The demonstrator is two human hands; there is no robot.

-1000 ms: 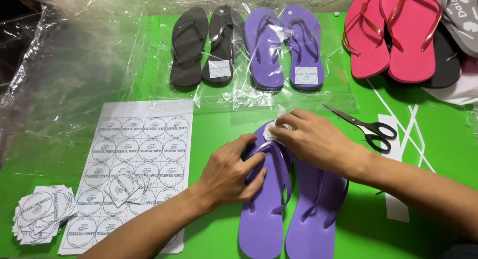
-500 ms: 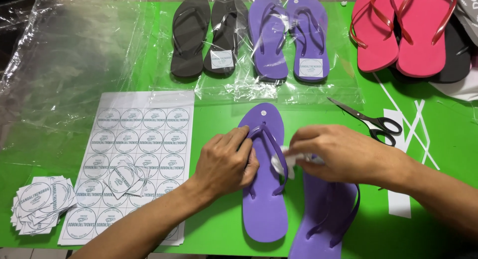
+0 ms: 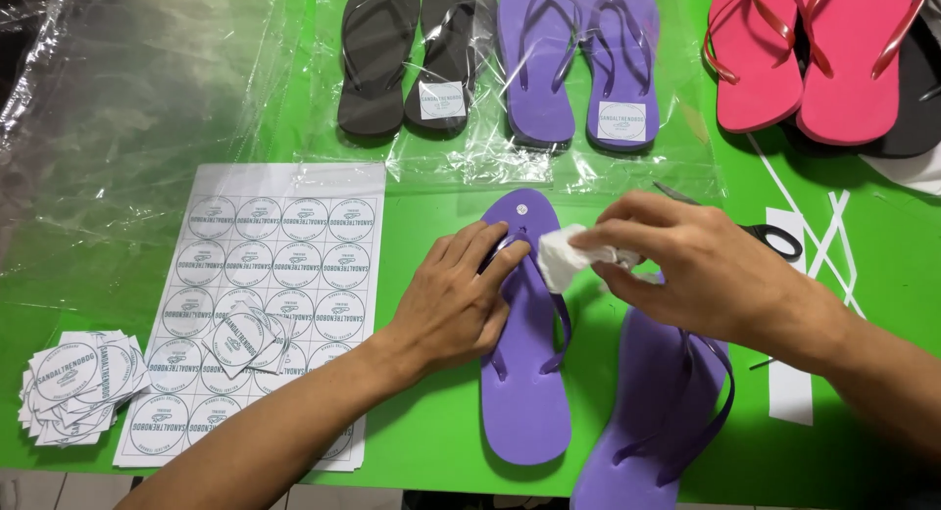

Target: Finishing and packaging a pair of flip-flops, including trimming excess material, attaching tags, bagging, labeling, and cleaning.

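1. The left hand [image 3: 461,299] lay palm down, fingers spread flat and holding nothing, on the strap of a purple flip-flop [image 3: 524,373] at the middle of the green desk [image 3: 431,451].
2. The right hand [image 3: 691,270] was closed in a pinch on a white label [image 3: 561,257], held directly above that flip-flop's strap near its toe end.
3. A second purple flip-flop [image 3: 647,422] lay just right of the first, partly under the right wrist.
4. Beyond the first flip-flop lay two clear bags: one [image 3: 402,143] held a dark grey pair [image 3: 407,54], the other [image 3: 647,162] a purple pair [image 3: 578,59], each with one white label.
5. Pink flip-flops [image 3: 814,59] lay further right, count unclear at the frame edge.
6. Left of the first flip-flop lay one sheet of round stickers [image 3: 265,275] and one pile of cut stickers [image 3: 74,383].
7. One pair of scissors [image 3: 774,239] lay to its right.
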